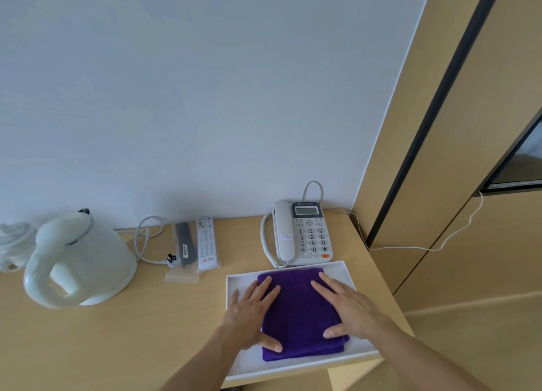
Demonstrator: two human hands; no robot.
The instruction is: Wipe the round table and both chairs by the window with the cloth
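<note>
Purple folded cloth [299, 314] lies in a white tray [337, 269] on the desk; left hand [249, 311] and right hand [349, 308] rest flat on it, fingers straight. Looks like pickup stage; next they'd need to grip and lift it.

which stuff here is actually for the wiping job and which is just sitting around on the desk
For the job:
- purple cloth, folded, lying in the white tray
- left hand and right hand, both flat on the cloth

Just lying about:
- white kettle
- two remotes
- desk phone

The round table and chairs are not in view.
</note>
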